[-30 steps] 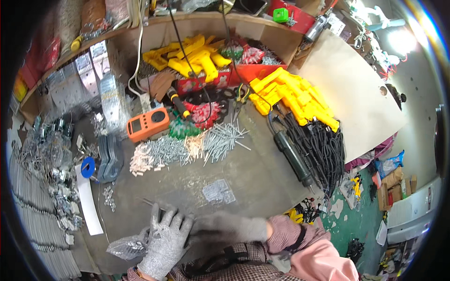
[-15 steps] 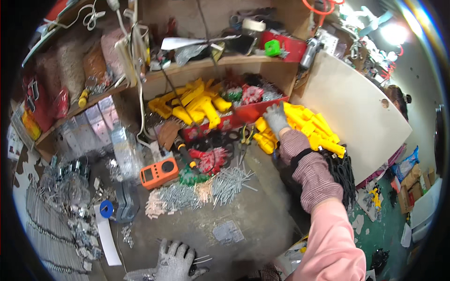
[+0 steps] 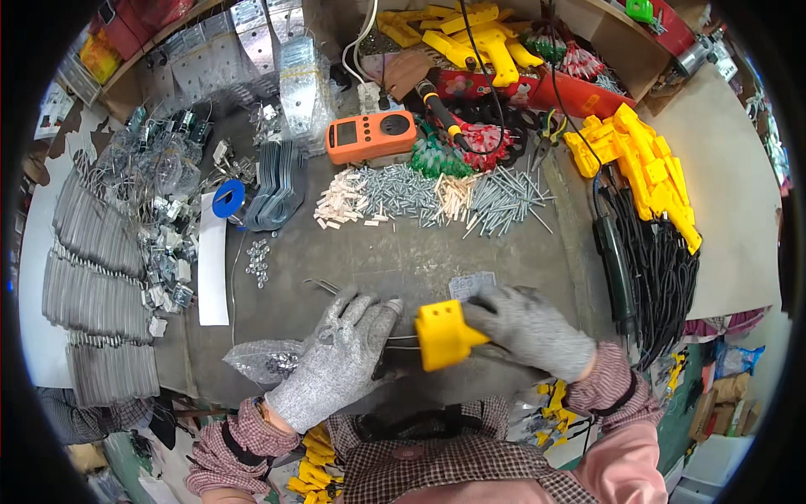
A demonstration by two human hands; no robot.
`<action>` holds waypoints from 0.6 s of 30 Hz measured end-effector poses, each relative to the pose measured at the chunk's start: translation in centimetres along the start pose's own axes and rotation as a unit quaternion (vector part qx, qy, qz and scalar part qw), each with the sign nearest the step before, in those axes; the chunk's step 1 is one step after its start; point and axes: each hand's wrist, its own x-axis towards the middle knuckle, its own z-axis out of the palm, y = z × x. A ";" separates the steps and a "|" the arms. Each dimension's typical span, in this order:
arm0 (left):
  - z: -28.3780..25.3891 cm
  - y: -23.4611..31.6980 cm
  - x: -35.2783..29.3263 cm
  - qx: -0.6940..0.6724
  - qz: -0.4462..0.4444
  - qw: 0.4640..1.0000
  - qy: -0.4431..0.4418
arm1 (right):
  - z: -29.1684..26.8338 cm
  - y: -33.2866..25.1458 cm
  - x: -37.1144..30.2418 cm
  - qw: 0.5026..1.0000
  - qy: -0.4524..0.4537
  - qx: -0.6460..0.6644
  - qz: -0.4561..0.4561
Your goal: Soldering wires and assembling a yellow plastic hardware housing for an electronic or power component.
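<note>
Right hand: our gloved right hand (image 3: 533,328) is back from the yellow heap, where it was half a second ago, and now sits low over the bench (image 3: 336,252), its fingers closed on the right end of one yellow plastic housing (image 3: 442,336).
Yellow housing: in mid-air between our two hands, slightly blurred.
Left hand: our gloved left hand (image 3: 340,344) lies over thin metal rods (image 3: 405,340), fingers close together; we cannot make out their grip beneath.
In the way: our right fingertips partly cover a flat grey packet (image 3: 472,284); a clear plastic bag (image 3: 264,361) sits against our left wrist.
Pin row: two pale sleeve piles (image 3: 340,197), two grey metal pin piles (image 3: 508,200).
Bench tools: one orange multimeter (image 3: 369,137), one pair of pliers (image 3: 547,139), one dark cylindrical tool (image 3: 617,277).
Left edge: three banks of grey strips (image 3: 92,294), one blue spool (image 3: 228,200).
Right side: one heap of yellow housings (image 3: 646,164) beside black cables (image 3: 659,269).
</note>
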 end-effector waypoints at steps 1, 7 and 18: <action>0.4 0.1 0.2 0.018 0.015 0.999 0.026 | 1.1 -0.3 0.2 1.000 0.004 -0.006 0.009; -0.5 2.1 0.2 0.142 0.141 0.978 -0.057 | 3.2 -0.9 0.5 0.999 0.007 -0.049 -0.004; 1.2 4.6 22.1 0.080 0.143 0.986 0.015 | -0.2 14.6 -1.0 0.933 0.140 -0.050 0.327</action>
